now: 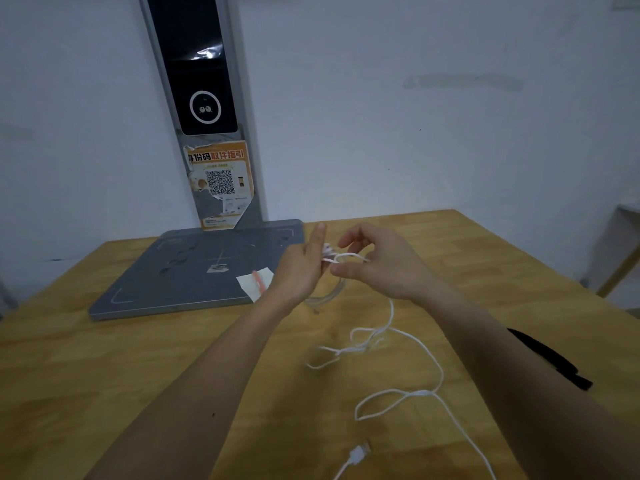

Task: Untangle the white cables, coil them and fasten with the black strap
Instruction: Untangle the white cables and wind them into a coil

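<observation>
Two hands meet above a wooden surface (104,358), working a white cable (408,393). The left hand (301,271) is raised w/ fingers straight, cable turns lying across them on the far side; it looks to hold the small bundle, though the grip itself is hidden. The right hand (377,268) pinches a loop of the cable betw. thumb and curled fingers, just beside the left.

From the hands the cable drops to the surface, crosses itself in a loose tangle near centre, then runs toward the near edge. A white USB plug (358,455) lies at bottom, on the surface.

A black strap (550,358) lies flat at right, partly behind the right forearm, well apart from the hands.

At left rear: a grey scanner stand (194,271) w/ upright post, orange QR sticker (221,181) peeling on it. A white paper slip (252,285) w/ a pink stripe rests on the stand's base, by the left wrist.
</observation>
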